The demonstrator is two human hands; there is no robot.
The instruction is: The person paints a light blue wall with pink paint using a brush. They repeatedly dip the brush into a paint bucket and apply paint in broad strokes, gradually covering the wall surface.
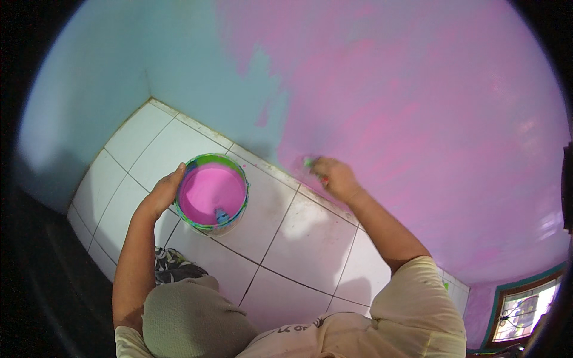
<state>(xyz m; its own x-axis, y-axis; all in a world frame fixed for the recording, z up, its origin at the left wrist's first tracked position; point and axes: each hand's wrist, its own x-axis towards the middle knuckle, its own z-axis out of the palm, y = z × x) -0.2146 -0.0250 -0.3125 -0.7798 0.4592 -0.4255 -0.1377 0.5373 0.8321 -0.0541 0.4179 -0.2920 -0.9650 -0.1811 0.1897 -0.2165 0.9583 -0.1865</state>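
A round bucket (pixel 233 226) of pink paint stands left of centre, its inner rim smeared green and blue. My left hand (pixel 168 190) grips the left side of its rim, thumb on the edge. A small blue object (pixel 221 215) shows at the near edge of the paint inside. My right hand (pixel 333 176) is closed around a paintbrush (pixel 310 162), blurred, with green and red parts showing, close to the low part of the wall. Pink paint (pixel 358 112) covers the wall to the right, streaky in places, beside a light blue-green part (pixel 210 80).
White floor tiles (pixel 295 250) meet the wall at a dirty tiled edge (pixel 268 168). A room corner (pixel 150 95) lies at upper left. Patterned dark cloth (pixel 177 266) is near my left forearm. A brown-framed window (pixel 521 311) with a metal grille is at lower right.
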